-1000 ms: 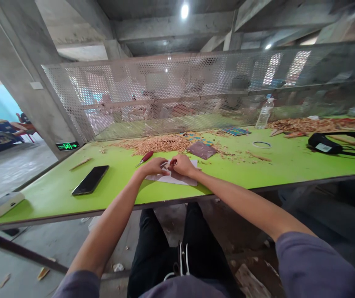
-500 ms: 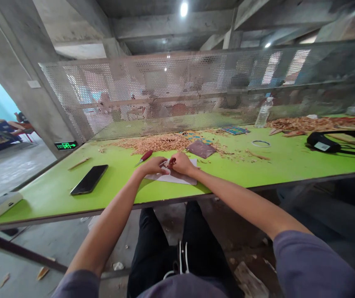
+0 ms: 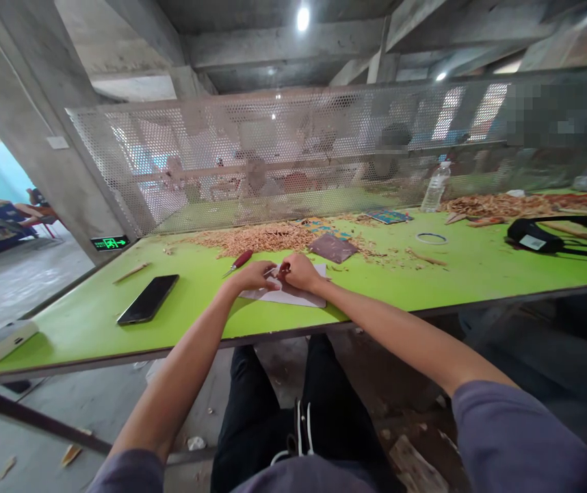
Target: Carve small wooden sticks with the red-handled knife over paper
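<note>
A white sheet of paper (image 3: 301, 297) lies near the table's front edge, under both hands. My left hand (image 3: 253, 275) curls over its left part, with a pale edge of the paper showing between thumb and fingers. Right beside it, my right hand (image 3: 299, 271) is closed with the fingertips pinched together; whatever they hold is too small and covered to make out. The fingertips of the two hands nearly meet. Just beyond my left hand rests a carving tool with a red handle (image 3: 243, 258) and a thin metal blade. A brownish flat sheet (image 3: 333, 248) lies behind my right hand.
Wood shavings (image 3: 267, 237) are heaped along the back, below a perforated metal screen (image 3: 252, 150). A black phone (image 3: 148, 299) and a wood stick (image 3: 132, 272) lie left. Rightward are a tape ring (image 3: 431, 238), a plastic bottle (image 3: 436, 188) and a black strapped object (image 3: 534, 235).
Hardly anything differs. Both hands stay over the white paper with only a tiny shift of the fingers, and the view has moved very slightly.
</note>
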Action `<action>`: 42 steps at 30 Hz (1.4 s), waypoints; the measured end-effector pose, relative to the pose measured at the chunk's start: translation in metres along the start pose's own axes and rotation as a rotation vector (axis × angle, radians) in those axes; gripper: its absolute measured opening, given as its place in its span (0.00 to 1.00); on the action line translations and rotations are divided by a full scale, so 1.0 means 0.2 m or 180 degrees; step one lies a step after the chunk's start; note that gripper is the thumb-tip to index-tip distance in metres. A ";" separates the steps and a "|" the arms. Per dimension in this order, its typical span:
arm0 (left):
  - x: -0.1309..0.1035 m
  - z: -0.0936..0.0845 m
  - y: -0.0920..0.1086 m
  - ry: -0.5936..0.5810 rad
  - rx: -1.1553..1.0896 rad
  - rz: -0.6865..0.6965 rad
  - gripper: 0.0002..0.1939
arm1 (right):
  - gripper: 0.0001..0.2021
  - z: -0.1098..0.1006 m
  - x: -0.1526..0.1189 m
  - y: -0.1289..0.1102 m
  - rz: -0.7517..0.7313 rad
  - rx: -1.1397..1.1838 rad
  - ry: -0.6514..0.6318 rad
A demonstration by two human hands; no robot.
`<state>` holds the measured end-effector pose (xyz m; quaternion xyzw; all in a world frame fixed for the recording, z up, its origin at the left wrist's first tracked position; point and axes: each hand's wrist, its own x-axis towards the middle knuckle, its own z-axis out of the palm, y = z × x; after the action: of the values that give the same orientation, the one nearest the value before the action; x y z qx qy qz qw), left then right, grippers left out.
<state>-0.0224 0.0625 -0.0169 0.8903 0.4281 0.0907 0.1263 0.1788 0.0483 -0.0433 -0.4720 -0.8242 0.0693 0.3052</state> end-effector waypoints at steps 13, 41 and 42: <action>0.01 0.00 0.00 -0.0004 0.0036 -0.0070 0.34 | 0.08 0.00 0.00 0.03 0.0081 0.0009 -0.0059; 0.01 0.00 0.00 -0.0045 -0.0013 -0.0038 0.31 | 0.07 -0.01 -0.02 -0.01 -0.0169 -0.0023 -0.0094; 0.01 0.00 0.00 -0.0054 -0.0007 -0.0038 0.30 | 0.07 -0.01 -0.02 -0.01 -0.0174 0.0020 -0.0153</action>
<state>-0.0210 0.0631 -0.0167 0.8883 0.4322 0.0829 0.1314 0.1800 0.0433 -0.0429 -0.4465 -0.8437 0.0748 0.2885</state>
